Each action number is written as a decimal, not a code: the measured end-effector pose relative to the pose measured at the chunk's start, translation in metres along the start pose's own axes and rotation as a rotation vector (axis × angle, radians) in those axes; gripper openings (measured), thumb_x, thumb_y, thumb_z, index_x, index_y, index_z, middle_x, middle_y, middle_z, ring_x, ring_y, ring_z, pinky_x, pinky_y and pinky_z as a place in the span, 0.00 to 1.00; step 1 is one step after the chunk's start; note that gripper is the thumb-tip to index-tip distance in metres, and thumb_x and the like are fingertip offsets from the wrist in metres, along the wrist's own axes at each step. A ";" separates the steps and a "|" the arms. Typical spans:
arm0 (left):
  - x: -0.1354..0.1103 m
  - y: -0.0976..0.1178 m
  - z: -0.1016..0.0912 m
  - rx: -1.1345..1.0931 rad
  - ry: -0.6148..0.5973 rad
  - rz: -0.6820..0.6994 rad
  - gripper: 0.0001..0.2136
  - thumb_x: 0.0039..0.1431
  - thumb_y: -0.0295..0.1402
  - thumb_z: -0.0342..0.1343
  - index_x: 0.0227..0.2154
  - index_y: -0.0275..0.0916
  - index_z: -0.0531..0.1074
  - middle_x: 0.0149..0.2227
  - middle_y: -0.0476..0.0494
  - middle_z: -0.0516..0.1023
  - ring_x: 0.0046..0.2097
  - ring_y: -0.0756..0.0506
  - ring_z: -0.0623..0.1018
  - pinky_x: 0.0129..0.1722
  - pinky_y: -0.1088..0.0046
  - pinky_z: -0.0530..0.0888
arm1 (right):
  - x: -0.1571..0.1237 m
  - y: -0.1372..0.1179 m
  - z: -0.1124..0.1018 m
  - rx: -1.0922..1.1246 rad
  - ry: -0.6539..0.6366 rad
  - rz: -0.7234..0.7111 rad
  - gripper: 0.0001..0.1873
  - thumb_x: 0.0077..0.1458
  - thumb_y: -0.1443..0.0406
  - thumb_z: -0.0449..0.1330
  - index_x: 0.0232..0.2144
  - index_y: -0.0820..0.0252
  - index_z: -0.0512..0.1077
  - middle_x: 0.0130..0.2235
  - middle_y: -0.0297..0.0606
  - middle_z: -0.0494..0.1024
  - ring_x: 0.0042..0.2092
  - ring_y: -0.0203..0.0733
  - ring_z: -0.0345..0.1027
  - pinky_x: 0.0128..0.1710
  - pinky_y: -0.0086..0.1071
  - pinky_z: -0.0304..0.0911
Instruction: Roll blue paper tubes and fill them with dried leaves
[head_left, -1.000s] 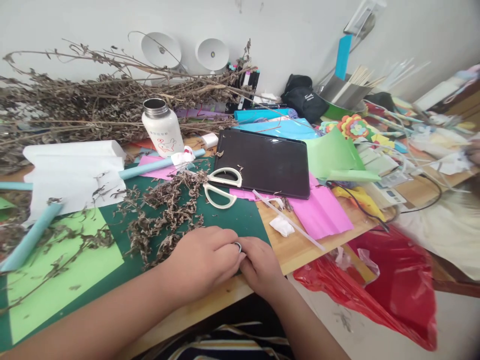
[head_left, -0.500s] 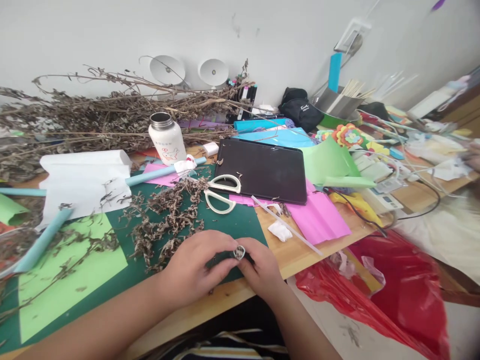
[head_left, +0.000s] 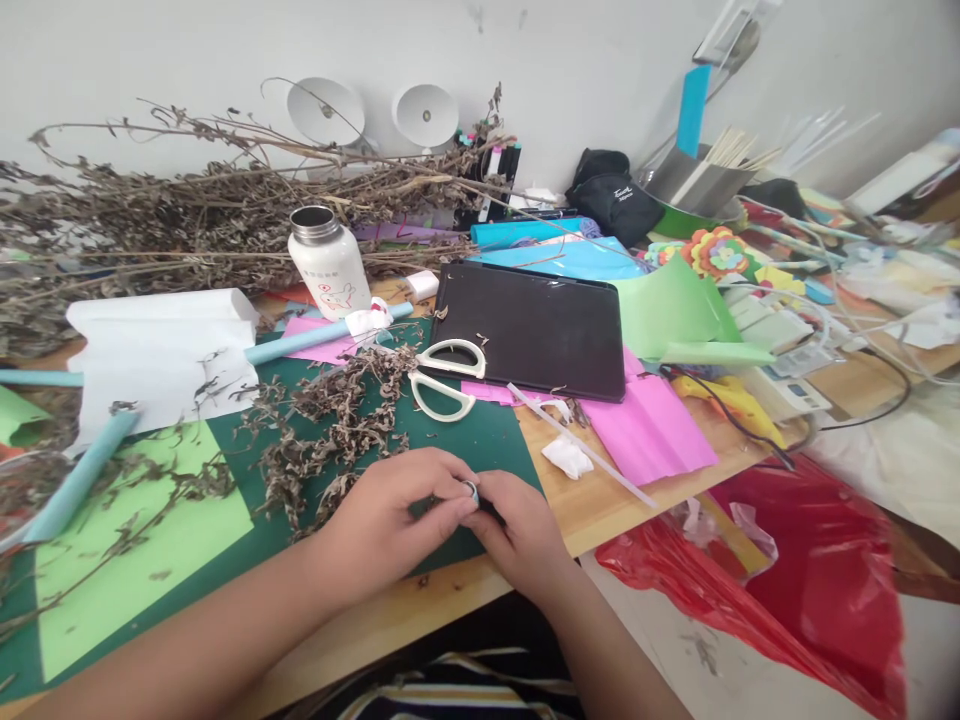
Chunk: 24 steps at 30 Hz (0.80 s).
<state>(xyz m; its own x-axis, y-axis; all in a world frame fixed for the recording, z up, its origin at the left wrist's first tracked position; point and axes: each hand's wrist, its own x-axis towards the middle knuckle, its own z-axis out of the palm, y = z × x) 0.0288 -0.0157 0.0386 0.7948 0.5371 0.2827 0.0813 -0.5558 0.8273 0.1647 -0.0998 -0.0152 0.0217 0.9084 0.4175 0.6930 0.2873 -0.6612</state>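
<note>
Near the table's front edge, my left hand [head_left: 397, 510] and my right hand [head_left: 517, 515] meet with their fingertips pinched around a small paper tube [head_left: 472, 492]. Only a bit of its pale rim shows between the fingers; the rest is hidden. Just beyond my left hand, crumbled dried leaves [head_left: 330, 440] lie heaped on a green cutting mat [head_left: 495, 445]. Scissors with cream handles [head_left: 442, 398] rest at the heap's right side, their blades under the leaves. Left of the mat's middle, a dried stem [head_left: 142, 530] crosses a light green paper sheet [head_left: 202, 545].
A black tablet-like slab [head_left: 532, 325] lies behind the scissors. A white open bottle [head_left: 328, 265] stands before a pile of dried plants [head_left: 172, 215]. Light blue paper tubes [head_left: 86, 475] lie left. A white strip [head_left: 585, 445] and red plastic bag [head_left: 810, 570] are at right.
My fingers have closed over the tube's end, so its leaf-filled opening, visible before, is now mostly covered. The view has shifted slightly; the things on the table look unmoved.
</note>
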 end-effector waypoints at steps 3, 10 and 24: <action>0.003 0.001 -0.004 -0.332 -0.089 -0.311 0.02 0.49 0.29 0.52 0.25 0.36 0.66 0.31 0.44 0.72 0.34 0.49 0.73 0.34 0.73 0.71 | 0.002 -0.001 0.000 0.009 -0.016 -0.018 0.07 0.54 0.63 0.49 0.32 0.61 0.65 0.29 0.38 0.72 0.31 0.38 0.64 0.29 0.31 0.61; 0.013 -0.009 -0.018 -0.660 -0.499 -0.540 0.13 0.43 0.27 0.57 0.36 0.39 0.66 0.32 0.51 0.65 0.32 0.54 0.67 0.31 0.80 0.67 | 0.000 -0.002 -0.005 -0.010 -0.010 -0.161 0.08 0.54 0.66 0.49 0.35 0.60 0.66 0.31 0.39 0.72 0.34 0.39 0.62 0.32 0.34 0.60; -0.025 -0.001 -0.005 -1.039 -0.213 -0.536 0.07 0.51 0.35 0.54 0.32 0.38 0.70 0.22 0.48 0.76 0.25 0.51 0.74 0.28 0.74 0.70 | 0.009 -0.005 -0.013 0.040 -0.117 -0.158 0.15 0.54 0.62 0.50 0.45 0.57 0.62 0.36 0.39 0.72 0.38 0.40 0.63 0.37 0.36 0.60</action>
<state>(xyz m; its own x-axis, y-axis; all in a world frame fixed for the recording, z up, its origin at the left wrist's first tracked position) 0.0057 -0.0253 0.0334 0.9000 0.3733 -0.2250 -0.0144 0.5415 0.8406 0.1707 -0.0967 -0.0004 -0.1708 0.8794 0.4443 0.6522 0.4389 -0.6181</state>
